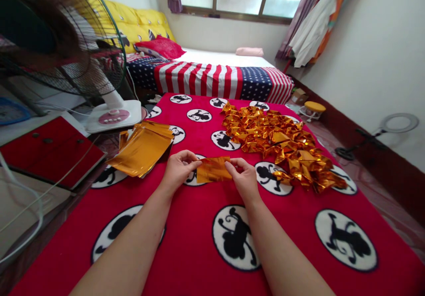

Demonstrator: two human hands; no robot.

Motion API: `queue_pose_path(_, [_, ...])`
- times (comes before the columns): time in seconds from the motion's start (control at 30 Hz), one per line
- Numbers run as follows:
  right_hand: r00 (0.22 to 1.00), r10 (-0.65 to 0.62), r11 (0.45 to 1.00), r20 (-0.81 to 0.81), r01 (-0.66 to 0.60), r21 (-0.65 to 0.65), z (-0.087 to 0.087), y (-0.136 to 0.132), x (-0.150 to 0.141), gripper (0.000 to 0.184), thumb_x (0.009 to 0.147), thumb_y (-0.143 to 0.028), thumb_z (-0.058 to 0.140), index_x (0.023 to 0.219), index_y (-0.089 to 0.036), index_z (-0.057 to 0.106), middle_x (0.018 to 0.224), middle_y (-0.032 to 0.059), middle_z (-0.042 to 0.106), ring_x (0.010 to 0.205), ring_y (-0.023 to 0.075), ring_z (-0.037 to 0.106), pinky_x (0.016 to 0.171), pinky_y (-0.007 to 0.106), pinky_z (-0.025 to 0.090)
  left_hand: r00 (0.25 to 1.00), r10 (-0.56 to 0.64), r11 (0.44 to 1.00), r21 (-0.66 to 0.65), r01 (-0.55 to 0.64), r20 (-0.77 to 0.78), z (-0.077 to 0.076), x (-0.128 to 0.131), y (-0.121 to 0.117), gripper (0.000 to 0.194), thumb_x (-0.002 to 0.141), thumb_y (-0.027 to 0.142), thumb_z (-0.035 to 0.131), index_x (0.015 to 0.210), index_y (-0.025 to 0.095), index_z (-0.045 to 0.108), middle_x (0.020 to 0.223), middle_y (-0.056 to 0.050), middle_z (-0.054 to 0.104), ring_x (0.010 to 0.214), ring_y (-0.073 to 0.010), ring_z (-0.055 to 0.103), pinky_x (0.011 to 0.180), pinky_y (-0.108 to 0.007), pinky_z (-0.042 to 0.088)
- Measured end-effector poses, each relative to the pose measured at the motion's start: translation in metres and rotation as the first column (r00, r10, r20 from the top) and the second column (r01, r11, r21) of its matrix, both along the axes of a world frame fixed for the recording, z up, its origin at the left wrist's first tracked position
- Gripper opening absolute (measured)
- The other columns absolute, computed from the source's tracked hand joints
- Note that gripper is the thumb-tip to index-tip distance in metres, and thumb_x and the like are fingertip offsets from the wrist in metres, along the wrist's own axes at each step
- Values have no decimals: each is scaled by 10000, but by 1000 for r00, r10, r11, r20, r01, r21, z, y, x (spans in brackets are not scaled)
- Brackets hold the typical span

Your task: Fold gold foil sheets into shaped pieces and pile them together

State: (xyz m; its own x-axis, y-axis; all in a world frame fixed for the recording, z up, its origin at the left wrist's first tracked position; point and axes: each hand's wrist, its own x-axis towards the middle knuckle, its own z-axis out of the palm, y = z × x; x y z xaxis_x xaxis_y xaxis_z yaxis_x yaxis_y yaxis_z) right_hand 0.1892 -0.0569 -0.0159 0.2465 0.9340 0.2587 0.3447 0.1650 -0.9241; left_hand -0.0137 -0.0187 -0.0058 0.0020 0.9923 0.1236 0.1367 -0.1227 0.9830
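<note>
Gold foil (pixel 214 170), prob. lengthwise L–R

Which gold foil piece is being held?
The single foil rectangle pinched at both ends by the left hand and right hand. The stacked flat sheets at left and crinkled pieces at right aren't held.

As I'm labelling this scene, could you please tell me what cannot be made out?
All in the head view:
Underside of the held gold sheet: facing away.
Lower sheets of the flat stack: covered by upper ones.
Count of folded pieces: they overlap.
Part of the fan: beyond left edge.
</note>
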Motion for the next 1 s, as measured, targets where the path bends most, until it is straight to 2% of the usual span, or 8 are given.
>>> queue_pose_path(0.13, [989, 8, 1000, -149, -7, 12, 6, 0, -3, 251, 788, -419, 672, 767, -169, 688, 727, 20, 631, 671, 149, 535, 618, 252, 418, 1000, -4, 1000, 8, 4, 7, 4, 2, -1, 238, 593, 309, 796, 649, 138, 640, 595, 10, 616, 503, -75, 482, 484, -186, 353])
queue_pose_path(0.23, [978, 28, 1000, -205, -24, 20, 7, 0, -3, 248, 787, -409, 675, 731, -167, 664, 690, 2, 578, 658, 138, 503, 601, 245, 392, 999, -4, 1000, 6, 4, 47, 3, 2, -1, 257, 594, 318, 809, 682, 137, 650, 625, 10, 624, 530, -76, 497, 508, -186, 367])
queue_pose_path(0.37, [973, 111, 994, -203, -110, 14, 8, -2, -3, 263, 794, -399, 665, 672, -175, 602, 635, -28, 487, 608, 115, 428, 566, 239, 339, 986, -25, 999, -24, 29, 163, 2, 1, -1, 300, 603, 341, 819, 751, 138, 654, 676, 7, 630, 596, -93, 551, 566, -196, 412])
queue_pose_path(0.53, [955, 226, 973, -192, -232, -9, 8, -4, -4, 289, 815, -386, 635, 630, -179, 558, 622, -34, 428, 598, 110, 389, 549, 244, 300, 980, -76, 995, -55, 87, 184, 2, 1, -2, 291, 612, 326, 812, 761, 132, 655, 683, 6, 630, 612, -94, 558, 576, -195, 420])
queue_pose_path(0.73, [948, 253, 967, -195, -253, 25, 11, -4, -6, 274, 822, -330, 625, 607, -179, 546, 640, -30, 433, 623, 115, 402, 575, 249, 310, 977, -116, 989, -69, 130, 177, 4, 2, -3, 300, 618, 343, 814, 770, 134, 660, 685, 0, 656, 604, -97, 572, 571, -191, 427])
queue_pose_path(0.9, [943, 279, 960, -181, -279, 26, 13, -5, -7, 254, 817, -305, 623, 607, -179, 557, 633, -29, 467, 616, 116, 425, 580, 250, 315, 963, -242, 960, -116, 255, 118, 8, 1, -6, 309, 643, 381, 807, 792, 128, 711, 724, -32, 704, 624, -121, 605, 588, -207, 459])
queue_pose_path(1.0, [946, 274, 961, -171, -275, 18, 13, -5, -7, 273, 811, -298, 623, 581, -180, 533, 609, -34, 450, 593, 112, 412, 563, 251, 304, 956, -281, 952, -107, 288, 80, 8, 0, -6, 291, 672, 376, 791, 817, 131, 731, 753, -38, 718, 661, -131, 623, 615, -208, 473])
